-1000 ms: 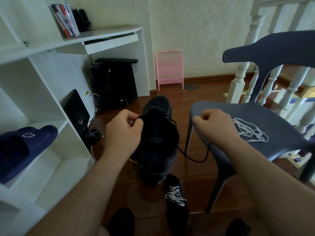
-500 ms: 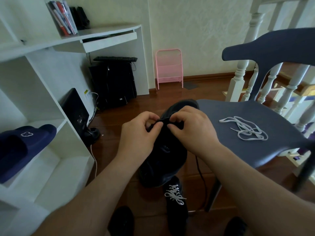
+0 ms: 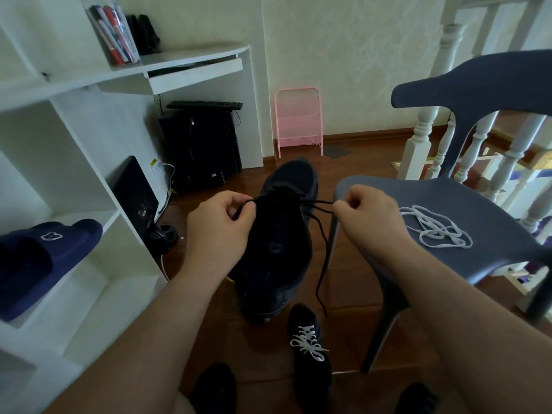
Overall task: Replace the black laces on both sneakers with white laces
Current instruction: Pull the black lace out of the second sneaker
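1. We see the grey-blue plastic chair [image 3: 466,231] to our right, its seat just beside the shoe we hold; on that seat lies the loose bundle of flat white laces [image 3: 433,227], nearer our right hand than our left.
2. The black fabric sneaker [image 3: 277,234] is held up between our two hands, above the wooden floor. Its long axis runs away from us, toe pointing forward and up, heel towards our lap.
3. Below it on the floor stands the second black sneaker with white laces [image 3: 309,348], which looks already relaced.
4. Our left hand [image 3: 219,225] is curled at the sneaker's left side, fingertips pinching the lace by the tongue.
5. Our right hand [image 3: 364,213] is curled too, pinching the thin black lace [image 3: 321,249] off to the right of the eyelets.
6. From that pinch the lace runs taut to the eyelets, and its free tail hangs down. We judge the next pull goes rightward, away from the shoe.
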{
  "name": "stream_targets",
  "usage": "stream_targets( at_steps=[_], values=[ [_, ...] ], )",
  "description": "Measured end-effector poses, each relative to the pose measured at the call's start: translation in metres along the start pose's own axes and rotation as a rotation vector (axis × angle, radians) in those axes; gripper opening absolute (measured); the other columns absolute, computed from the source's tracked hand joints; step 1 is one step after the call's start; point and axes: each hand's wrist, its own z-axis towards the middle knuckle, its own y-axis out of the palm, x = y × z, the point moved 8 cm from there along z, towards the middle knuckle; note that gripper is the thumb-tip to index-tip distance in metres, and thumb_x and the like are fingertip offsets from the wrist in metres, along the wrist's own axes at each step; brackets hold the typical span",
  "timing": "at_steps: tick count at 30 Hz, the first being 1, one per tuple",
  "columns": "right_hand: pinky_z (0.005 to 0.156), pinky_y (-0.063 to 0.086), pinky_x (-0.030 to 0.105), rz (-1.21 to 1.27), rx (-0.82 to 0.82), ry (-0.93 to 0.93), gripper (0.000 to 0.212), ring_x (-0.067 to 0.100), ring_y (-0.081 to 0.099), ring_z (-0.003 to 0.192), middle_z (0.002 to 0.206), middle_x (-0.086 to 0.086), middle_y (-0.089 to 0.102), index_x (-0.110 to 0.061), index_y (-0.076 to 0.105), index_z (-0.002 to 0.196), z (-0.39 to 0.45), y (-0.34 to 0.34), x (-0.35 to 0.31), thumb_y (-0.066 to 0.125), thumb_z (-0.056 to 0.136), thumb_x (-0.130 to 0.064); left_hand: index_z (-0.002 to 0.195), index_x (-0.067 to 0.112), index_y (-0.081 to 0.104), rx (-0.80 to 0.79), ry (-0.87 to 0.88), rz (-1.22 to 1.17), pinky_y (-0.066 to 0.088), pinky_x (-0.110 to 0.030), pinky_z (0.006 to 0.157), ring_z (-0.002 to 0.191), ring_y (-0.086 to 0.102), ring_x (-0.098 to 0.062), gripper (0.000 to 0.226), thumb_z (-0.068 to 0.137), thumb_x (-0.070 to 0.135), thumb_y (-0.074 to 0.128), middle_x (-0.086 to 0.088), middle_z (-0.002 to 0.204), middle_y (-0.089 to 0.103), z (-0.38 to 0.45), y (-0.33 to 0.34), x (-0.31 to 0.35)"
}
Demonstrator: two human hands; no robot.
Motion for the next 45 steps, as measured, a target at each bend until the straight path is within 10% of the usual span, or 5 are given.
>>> stream_targets(
  at_steps=[8,16,26,34,45],
  values=[
    [0.084,0.049,0.03,-0.107,-0.097,-0.342,0.03,0.01,0.055,0.1,0.104,-0.015,0.058,-0.034,0.066,0.114,-0.021,0.03,-0.047,0.061,0.086,-0.046,0.103,0.029,0.077,-0.072,0.09,0.001,0.041,-0.004,0.064,0.082,0.06,0.009,0.008,0.099,0.032,0.07,0.015,0.075,0.064,-0.018,0.019,0.022],
    [0.07,0.053,0.037,-0.113,-0.009,-0.351,0.019,0.012,0.057,0.081,0.085,-0.011,0.059,-0.03,0.075,0.09,-0.019,0.039,-0.045,0.06,0.098,-0.039,0.102,0.03,0.077,-0.091,0.125,0.004,0.042,-0.006,0.063,0.082,0.062,0.008,0.008,0.099,0.032,0.071,0.017,0.071,0.065,-0.023,0.025,0.029],
    [0.062,0.047,0.033,-0.088,-0.082,0.14,0.022,0.023,0.058,0.072,0.069,-0.003,0.06,-0.023,0.059,0.067,-0.001,-0.001,0.017,0.057,0.086,-0.033,0.107,0.029,0.078,-0.022,0.028,0.025,0.041,-0.006,0.061,0.08,0.062,0.004,0.013,0.1,0.035,0.068,0.016,0.08,0.065,-0.008,0.003,0.005],
    [0.092,0.041,0.043,-0.256,-0.103,-0.314,0.025,0.014,0.049,0.11,0.108,-0.016,0.054,-0.041,0.071,0.111,-0.027,0.032,-0.052,0.06,0.091,-0.051,0.103,0.029,0.078,-0.075,0.087,0.019,0.042,-0.003,0.064,0.083,0.06,0.011,0.01,0.099,0.034,0.07,0.018,0.074,0.064,-0.018,0.019,0.02],
    [0.078,0.051,0.04,-0.304,-0.091,-0.264,0.011,0.018,0.055,0.093,0.09,-0.012,0.055,-0.034,0.067,0.083,-0.017,0.043,-0.042,0.061,0.089,-0.041,0.103,0.029,0.078,-0.136,0.117,0.041,0.041,-0.005,0.06,0.079,0.061,0.009,0.011,0.099,0.033,0.069,0.018,0.07,0.063,-0.024,0.031,0.028]
  ],
)
